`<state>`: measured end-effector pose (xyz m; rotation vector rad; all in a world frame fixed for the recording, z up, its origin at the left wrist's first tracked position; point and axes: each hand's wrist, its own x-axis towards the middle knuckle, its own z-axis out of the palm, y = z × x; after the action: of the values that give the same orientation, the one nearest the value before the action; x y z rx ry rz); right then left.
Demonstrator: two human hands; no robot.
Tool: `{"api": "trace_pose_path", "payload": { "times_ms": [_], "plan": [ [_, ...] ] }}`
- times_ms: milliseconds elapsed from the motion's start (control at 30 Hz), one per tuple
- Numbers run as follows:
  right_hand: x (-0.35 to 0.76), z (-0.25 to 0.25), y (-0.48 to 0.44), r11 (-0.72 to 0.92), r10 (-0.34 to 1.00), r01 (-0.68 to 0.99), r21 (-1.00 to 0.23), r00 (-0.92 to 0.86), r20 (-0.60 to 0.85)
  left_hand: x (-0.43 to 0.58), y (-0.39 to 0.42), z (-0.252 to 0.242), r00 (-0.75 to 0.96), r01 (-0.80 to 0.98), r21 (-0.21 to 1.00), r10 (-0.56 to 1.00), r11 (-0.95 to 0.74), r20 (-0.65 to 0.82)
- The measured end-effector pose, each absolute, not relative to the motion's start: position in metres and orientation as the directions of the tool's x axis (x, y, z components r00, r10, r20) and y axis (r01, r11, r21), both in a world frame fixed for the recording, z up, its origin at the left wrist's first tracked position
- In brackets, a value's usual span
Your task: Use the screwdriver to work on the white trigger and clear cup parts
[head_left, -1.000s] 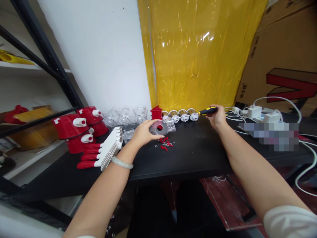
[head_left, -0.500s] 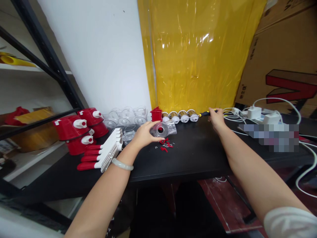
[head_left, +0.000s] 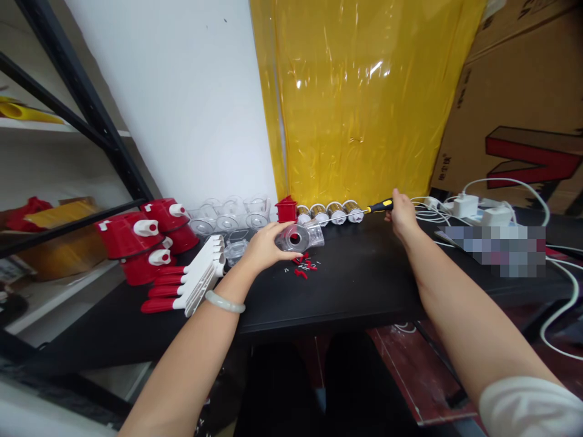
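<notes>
My left hand [head_left: 268, 246] is closed around a clear plastic part [head_left: 293, 238] with a round end and a dark central hole, held above the black tabletop. A screwdriver [head_left: 381, 206] with a black-and-yellow handle lies nearly level, its long shaft reaching left to the clear part. At the end of that handle, my right hand [head_left: 403, 215] has its fingers around it, one finger raised; the exact grip is partly hidden. Below the clear part are scattered small red pieces [head_left: 301, 274] and screws [head_left: 318, 263].
Behind stand a red box-like part [head_left: 286, 210], several metallic cylinders [head_left: 336, 212] and clear cups [head_left: 216, 215]. White-and-red handles [head_left: 200, 276] and stacked red containers [head_left: 129, 233] are on the left. White chargers [head_left: 496, 215] with cables lie right, near a cardboard box [head_left: 514, 97].
My right hand's fingers have shifted on the screwdriver handle, one now raised, exposing more of the handle. The left hand and clear part stay nearly in place.
</notes>
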<state>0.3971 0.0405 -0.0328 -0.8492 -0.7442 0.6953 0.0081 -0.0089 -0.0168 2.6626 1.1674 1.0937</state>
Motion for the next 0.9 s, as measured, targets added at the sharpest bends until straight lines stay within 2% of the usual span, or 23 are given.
{"api": "trace_pose_path", "payload": {
  "times_ms": [67, 233, 300, 533, 733, 900],
  "plan": [
    [0.394, -0.03, 0.039, 0.469, 0.765, -0.244, -0.849, 0.593, 0.252, 0.008, -0.008, -0.017, 0.468, 0.629, 0.297, 0.655, -0.719, 0.593],
    [0.388, -0.023, 0.034, 0.441, 0.81, -0.416, -0.796, 0.566, 0.153, 0.007, -0.008, -0.018, 0.47, 0.629, 0.293, 0.653, -0.72, 0.594],
    [0.389, -0.024, 0.033, 0.429, 0.809, -0.393, -0.813, 0.568, 0.153, 0.008, -0.008, -0.018, 0.472, 0.628, 0.291, 0.651, -0.721, 0.594],
    [0.394, -0.033, 0.038, 0.405, 0.75, -0.144, -0.903, 0.617, 0.239, 0.007, -0.008, -0.016, 0.468, 0.641, 0.282, 0.655, -0.714, 0.594],
    [0.391, -0.028, 0.036, 0.413, 0.842, -0.353, -0.839, 0.499, 0.205, 0.006, -0.008, -0.017, 0.462, 0.639, 0.293, 0.659, -0.711, 0.593],
    [0.391, -0.028, 0.034, 0.407, 0.825, -0.295, -0.864, 0.525, 0.209, 0.006, -0.007, -0.017, 0.462, 0.643, 0.285, 0.656, -0.711, 0.597]
  ]
}}
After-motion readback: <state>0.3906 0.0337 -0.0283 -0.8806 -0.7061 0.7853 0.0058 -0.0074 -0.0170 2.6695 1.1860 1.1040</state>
